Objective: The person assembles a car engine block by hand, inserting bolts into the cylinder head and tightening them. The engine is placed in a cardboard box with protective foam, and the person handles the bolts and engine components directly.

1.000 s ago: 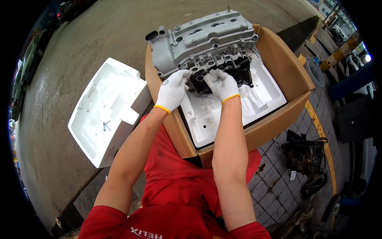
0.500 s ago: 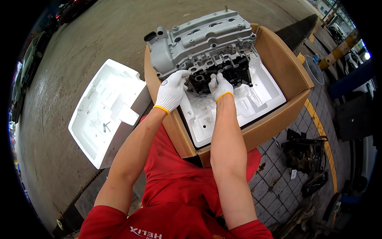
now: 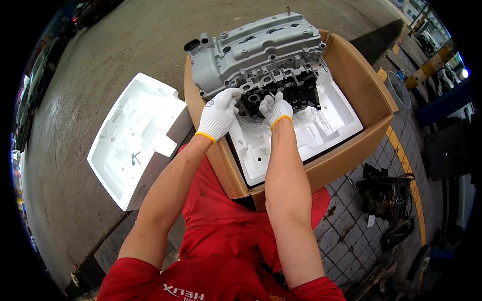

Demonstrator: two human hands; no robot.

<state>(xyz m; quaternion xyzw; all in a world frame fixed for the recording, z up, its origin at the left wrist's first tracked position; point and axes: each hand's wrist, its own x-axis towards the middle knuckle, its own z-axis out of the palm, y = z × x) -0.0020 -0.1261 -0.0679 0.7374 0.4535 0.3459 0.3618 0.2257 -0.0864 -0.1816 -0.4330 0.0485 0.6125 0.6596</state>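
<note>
A grey-topped engine [image 3: 261, 45] with a black block sits tilted in white foam [image 3: 336, 108] inside a cardboard box [image 3: 361, 75]. My left hand [image 3: 218, 115], in a white knitted glove with a yellow cuff, is closed against the engine's near left side. Its fingertips are partly hidden, so I cannot make out what they hold. Gloved the same way, my right hand [image 3: 277, 110] pinches a short thin metal stud [image 3: 272, 94] just in front of the engine's near face. Several studs [image 3: 296, 76] stick out of that face.
Left of the box lies a white foam lid [image 3: 125, 135] with a few loose studs [image 3: 135, 158] in it. Dark, dirty parts [image 3: 384, 195] lie on the tiled floor at right, beside a yellow line [image 3: 401, 150]. A grey bucket [image 3: 396, 90] stands beyond the box.
My right hand has shifted slightly left and turned, and the thin stud now shows at its fingertips. My left hand stays nearly in place. The whole view has shifted slightly.
</note>
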